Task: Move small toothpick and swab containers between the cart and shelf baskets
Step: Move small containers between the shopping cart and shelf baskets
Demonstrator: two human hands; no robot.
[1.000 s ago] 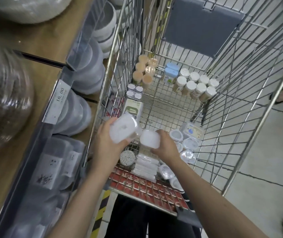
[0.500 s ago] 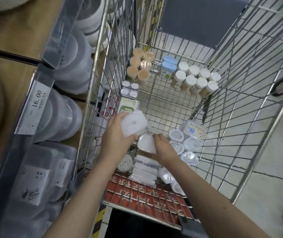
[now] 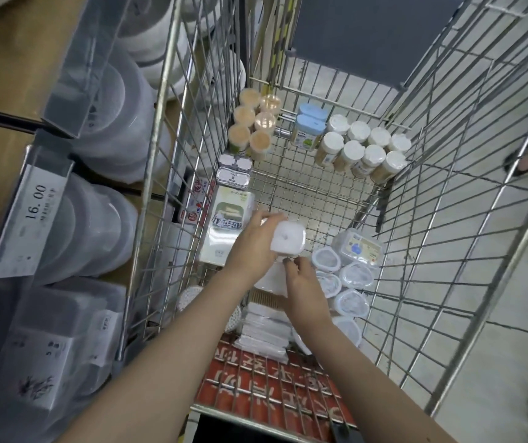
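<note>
Two hands work low inside the wire cart. On the left hand the fingers curl round a white square-lidded container, holding it tilted above the cart floor. Just beneath it the right hand has its fingers bent onto the top of a second white container, which sits against the first; the grip looks like a pinch at its upper edge.

Beside the right hand, toward the cart's right side, lie several clear round-cornered tubs in a loose row, with a labelled clear box at their far end. Under the wrists sits a stack of flat white packs, near the cart's near edge. A tall white and green box stands against the left side, touching the left hand's back. At the far left corner stand tan-topped round jars; along the far edge stand two blue-lidded jars and a cluster of white-capped bottles. Outside the cart on the left, a shelf carries stacked clear plastic containers and a price tag reading 16.00.
</note>
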